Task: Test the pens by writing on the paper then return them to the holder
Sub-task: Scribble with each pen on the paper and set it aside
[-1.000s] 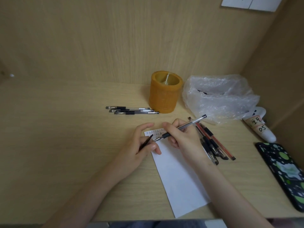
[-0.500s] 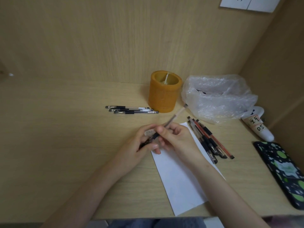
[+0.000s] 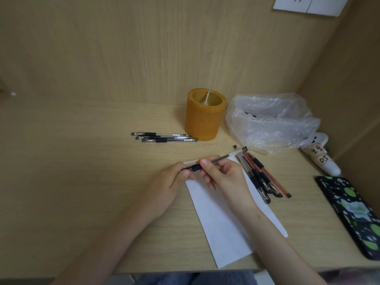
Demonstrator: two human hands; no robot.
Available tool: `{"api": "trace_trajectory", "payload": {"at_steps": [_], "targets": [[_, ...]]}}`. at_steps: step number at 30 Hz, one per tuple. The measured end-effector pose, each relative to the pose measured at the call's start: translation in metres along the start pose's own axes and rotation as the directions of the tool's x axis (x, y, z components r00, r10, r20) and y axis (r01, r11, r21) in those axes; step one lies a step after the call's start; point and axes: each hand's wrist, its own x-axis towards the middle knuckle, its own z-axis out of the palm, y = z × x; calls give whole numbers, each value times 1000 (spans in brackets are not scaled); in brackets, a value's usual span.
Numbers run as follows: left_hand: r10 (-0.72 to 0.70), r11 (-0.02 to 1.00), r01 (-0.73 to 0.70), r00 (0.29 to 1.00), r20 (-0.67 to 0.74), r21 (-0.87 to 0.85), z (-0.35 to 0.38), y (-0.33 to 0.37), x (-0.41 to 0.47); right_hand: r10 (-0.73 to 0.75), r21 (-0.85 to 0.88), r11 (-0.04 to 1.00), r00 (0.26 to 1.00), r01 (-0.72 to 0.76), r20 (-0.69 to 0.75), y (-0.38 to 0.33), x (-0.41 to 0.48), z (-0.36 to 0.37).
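Paper [image 3: 222, 233] on desk [image 3: 82, 182], scribbles at top; orange holder [image 3: 202, 124] behind, pen bunch [image 3: 261, 177] at paper's right edge, three pens [image 3: 164, 137] left of holder. Left hand [image 3: 164, 186] and right hand [image 3: 226, 177] both pinch one black pen [image 3: 224, 156] over paper's top; returns look undone.

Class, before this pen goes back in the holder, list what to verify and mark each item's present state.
1. Grip on the pen: ok, the right hand grips its barrel.
2. Cap on the tip: cannot tell, the left hand covers that end.
3. Test marks on the paper: ok, small writing at its top edge.
4. The orange holder upright, mouth open: ok.
5. Room inside it: ok, only one thin item shows there.
6. Way to it: ok, the three pens lie left of its base.
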Motion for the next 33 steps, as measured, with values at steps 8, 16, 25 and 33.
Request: {"api": "trace_trajectory", "payload": {"at_steps": [8, 16, 25, 33], "targets": [[49, 998, -48, 998, -39, 27, 6, -2, 5, -26, -46, 999, 1000, 25, -5, -6, 0, 0], [50, 994, -53, 998, 33, 97, 2, 19, 10, 68, 50, 997, 991, -62, -114, -18, 12, -2], [133, 876, 53, 928, -347, 479, -41, -32, 32, -38, -961, 242, 988, -136, -149, -29, 10, -55], [173, 757, 61, 941, -289, 651, -60, -44, 58, -80, -970, 150, 976, -189, -203, -20, 5, -62]]}}
